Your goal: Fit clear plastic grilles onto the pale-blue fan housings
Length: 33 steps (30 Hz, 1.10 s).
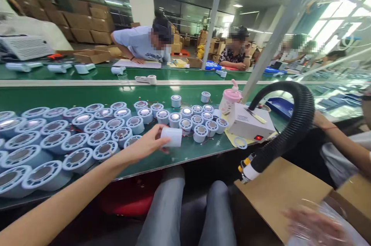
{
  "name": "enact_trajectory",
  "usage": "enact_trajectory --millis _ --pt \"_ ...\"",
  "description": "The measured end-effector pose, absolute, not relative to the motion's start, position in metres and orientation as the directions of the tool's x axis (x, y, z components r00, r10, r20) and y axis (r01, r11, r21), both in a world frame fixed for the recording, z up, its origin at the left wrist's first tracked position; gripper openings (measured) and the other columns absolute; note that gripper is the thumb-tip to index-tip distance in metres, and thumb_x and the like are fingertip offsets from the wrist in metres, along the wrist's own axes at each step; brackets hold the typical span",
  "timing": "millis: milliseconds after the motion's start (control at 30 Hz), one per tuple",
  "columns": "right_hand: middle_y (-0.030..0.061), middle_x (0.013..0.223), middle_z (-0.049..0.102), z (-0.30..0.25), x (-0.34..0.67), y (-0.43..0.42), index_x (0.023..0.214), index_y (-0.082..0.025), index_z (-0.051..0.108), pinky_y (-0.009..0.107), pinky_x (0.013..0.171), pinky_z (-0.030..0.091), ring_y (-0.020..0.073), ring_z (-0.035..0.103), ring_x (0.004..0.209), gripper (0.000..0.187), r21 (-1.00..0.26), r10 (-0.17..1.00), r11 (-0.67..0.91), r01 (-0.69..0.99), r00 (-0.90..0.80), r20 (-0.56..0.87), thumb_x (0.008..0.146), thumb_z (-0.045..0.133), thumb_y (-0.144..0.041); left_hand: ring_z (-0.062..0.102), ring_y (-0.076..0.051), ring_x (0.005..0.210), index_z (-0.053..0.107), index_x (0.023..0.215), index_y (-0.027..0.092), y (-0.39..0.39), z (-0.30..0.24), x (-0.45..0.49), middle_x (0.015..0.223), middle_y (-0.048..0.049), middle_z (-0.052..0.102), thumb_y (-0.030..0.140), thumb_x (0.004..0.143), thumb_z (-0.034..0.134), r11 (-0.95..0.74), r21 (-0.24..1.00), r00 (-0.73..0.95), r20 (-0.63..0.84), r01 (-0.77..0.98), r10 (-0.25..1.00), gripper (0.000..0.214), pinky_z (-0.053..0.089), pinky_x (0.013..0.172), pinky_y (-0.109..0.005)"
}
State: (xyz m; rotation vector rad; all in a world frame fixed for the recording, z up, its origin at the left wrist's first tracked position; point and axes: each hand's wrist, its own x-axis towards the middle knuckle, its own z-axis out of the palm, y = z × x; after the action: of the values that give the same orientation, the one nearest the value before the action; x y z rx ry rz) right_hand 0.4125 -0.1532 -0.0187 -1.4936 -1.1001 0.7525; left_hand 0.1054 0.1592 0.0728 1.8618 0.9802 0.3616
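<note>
My left hand [153, 141] is closed around a pale blue cylindrical housing [173, 137], held on its side above the front edge of the green table. Rows of similar blue cylinders with slotted round tops [77, 139] stand left of it, and a smaller group [199, 132] stands just beyond. At the lower right, my right hand [315, 222] is smeared by motion over an open cardboard box [286, 192]. Clear plastic [348, 224] lies around that hand; whether its fingers hold anything is not visible. A pale slotted ring [240, 142] lies by the grey box-shaped device.
A black flexible hose [301, 114] arches over the grey device [251, 122] with a lit red switch. Behind it stands a pink-lidded cup [230, 99]. A co-worker's arm [333, 128] reaches in from the right. Other people sit across the green table [104, 93].
</note>
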Motion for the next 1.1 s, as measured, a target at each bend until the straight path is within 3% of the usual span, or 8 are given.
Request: enact_trajectory --millis 67,167,267,367,567,800,967,1100 --pt "0.0134 0.111 0.066 -0.026 0.382 -0.155 0.123 -0.032 0.061 0.044 0.072 0.059 0.0326 0.07 0.09 0.055 -0.957 0.949 0.138 0.256 0.243 0.202 0.085 0.044 -0.068 0.064 -0.022 0.087 0.051 0.111 0.016 0.137 0.058 0.111 0.104 -0.0097 0.064 0.042 0.071 0.06 0.257 0.952 0.731 -0.294 0.166 0.616 0.049 0.057 0.07 -0.033" --pt "0.0121 0.136 0.05 -0.03 0.336 -0.128 0.136 -0.031 0.051 0.039 0.085 0.057 0.0277 0.065 0.106 0.048 -0.897 0.96 0.165 0.409 0.143 0.241 0.094 0.042 -0.053 0.061 -0.017 0.061 0.055 0.099 0.014 0.106 0.031 0.126 0.078 -0.0059 0.064 0.049 0.073 0.055 0.615 0.764 0.798 -0.488 0.194 0.354 0.043 0.049 0.043 -0.024" --pt "0.0139 0.133 0.05 -0.019 0.309 -0.096 0.14 -0.031 0.048 0.044 0.092 0.053 0.0295 0.056 0.117 0.046 -0.628 0.938 0.19 0.755 0.049 0.343 0.093 0.05 -0.032 0.049 -0.012 0.047 0.057 0.09 0.015 0.084 0.015 0.14 0.064 -0.0002 0.055 0.055 0.078 0.051 0.502 0.773 0.809 -0.546 0.387 0.218 0.042 0.033 0.033 -0.018" --pt "0.016 0.126 0.051 -0.008 0.299 -0.082 0.136 -0.029 0.052 0.049 0.086 0.055 0.0321 0.056 0.112 0.048 -0.408 0.919 0.152 0.9 0.023 0.392 0.089 0.054 -0.02 0.049 -0.01 0.058 0.063 0.083 0.015 0.071 0.017 0.143 0.068 0.0005 0.055 0.044 0.081 0.056 0.09 0.904 0.89 -0.427 0.418 0.159 0.03 0.038 0.047 -0.019" --pt "0.0118 0.132 0.049 -0.007 0.295 -0.088 0.086 -0.021 0.067 0.049 0.094 0.051 0.0313 0.054 0.116 0.014 -0.64 0.988 0.008 0.769 0.092 0.122 0.076 0.07 -0.011 0.056 -0.017 0.088 0.066 0.094 0.017 0.057 0.027 0.133 0.096 -0.0044 0.062 0.034 0.086 0.057 -0.446 0.851 0.917 -0.096 0.277 0.387 0.021 0.044 0.08 -0.028" --pt "0.0122 0.121 0.059 -0.006 0.297 -0.095 0.094 -0.021 0.068 0.04 0.093 0.05 0.0256 0.058 0.113 0.019 -0.817 0.994 0.024 0.576 0.075 0.082 0.094 0.051 -0.028 0.056 -0.014 0.069 0.064 0.092 0.015 0.059 0.008 0.129 0.089 -0.0055 0.063 0.062 0.078 0.058 0.064 0.927 0.823 -0.359 0.37 0.439 0.049 0.042 0.051 -0.021" --pt "0.0143 0.126 0.056 -0.012 0.307 -0.107 0.119 -0.02 0.062 0.042 0.095 0.05 0.0277 0.057 0.114 0.032 -0.739 0.989 0.059 0.671 0.063 0.136 0.091 0.057 -0.034 0.044 -0.008 0.041 0.061 0.087 0.012 0.068 -0.01 0.126 0.078 -0.0081 0.065 0.089 0.071 0.028 0.558 0.647 0.717 -0.685 0.52 0.125 0.085 0.02 0.03 -0.016" --pt "0.0168 0.129 0.05 -0.016 0.304 -0.106 0.133 -0.02 0.054 0.046 0.092 0.051 0.0306 0.052 0.117 0.044 -0.535 0.958 0.256 0.805 -0.138 0.251 0.089 0.054 -0.022 0.034 -0.007 0.034 0.061 0.081 0.012 0.066 -0.018 0.13 0.061 -0.005 0.058 0.098 0.057 0.018 0.583 0.521 0.684 -0.725 0.624 -0.084 0.1 0.014 0.027 -0.017"
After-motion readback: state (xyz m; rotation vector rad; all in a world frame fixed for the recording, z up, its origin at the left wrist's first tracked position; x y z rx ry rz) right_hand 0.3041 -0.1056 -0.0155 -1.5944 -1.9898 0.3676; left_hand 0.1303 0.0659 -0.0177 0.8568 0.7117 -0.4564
